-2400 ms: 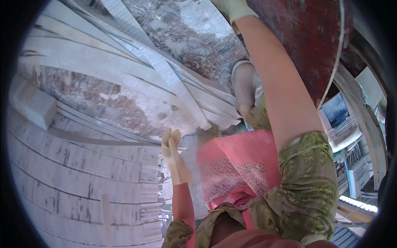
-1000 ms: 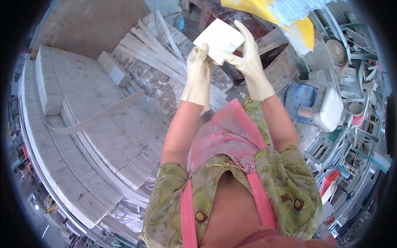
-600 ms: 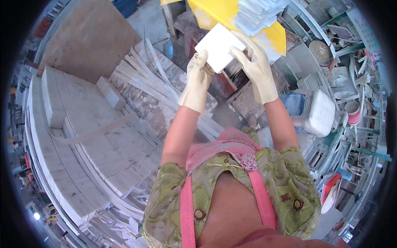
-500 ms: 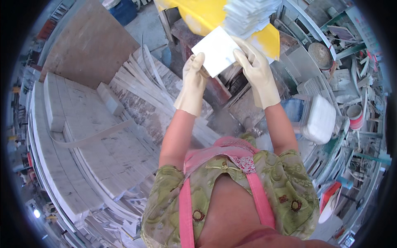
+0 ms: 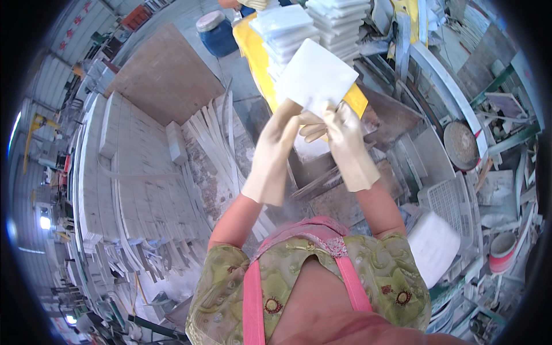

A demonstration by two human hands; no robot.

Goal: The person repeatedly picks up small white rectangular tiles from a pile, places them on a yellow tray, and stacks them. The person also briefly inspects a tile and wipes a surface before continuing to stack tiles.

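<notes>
A thin, square white tile (image 5: 317, 76) is held up in front of me, one corner toward my body. My right hand (image 5: 347, 138), in a cream rubber glove, pinches it near that closest corner. My left hand (image 5: 275, 144), gloved alike, is closed at the lower left edge; the tile hides part of its fingers. Just beyond, stacks of similar white tiles (image 5: 339, 26) stand beside a yellow sheet (image 5: 253, 54) that drapes over the support under them.
To my left lie long grey-white stone slabs (image 5: 149, 201), with a brown board (image 5: 167, 75) leaning behind them and loose strips (image 5: 210, 129) alongside. A blue drum (image 5: 218, 37) stands far off. On the right are a round pan (image 5: 461, 145), a plastic crate (image 5: 451, 201) and a red bucket (image 5: 502, 253).
My hands have come closer together and nearer my body. The tile has turned, and my right hand has shifted to its near corner. My view has tilted up, showing more of the stacks.
</notes>
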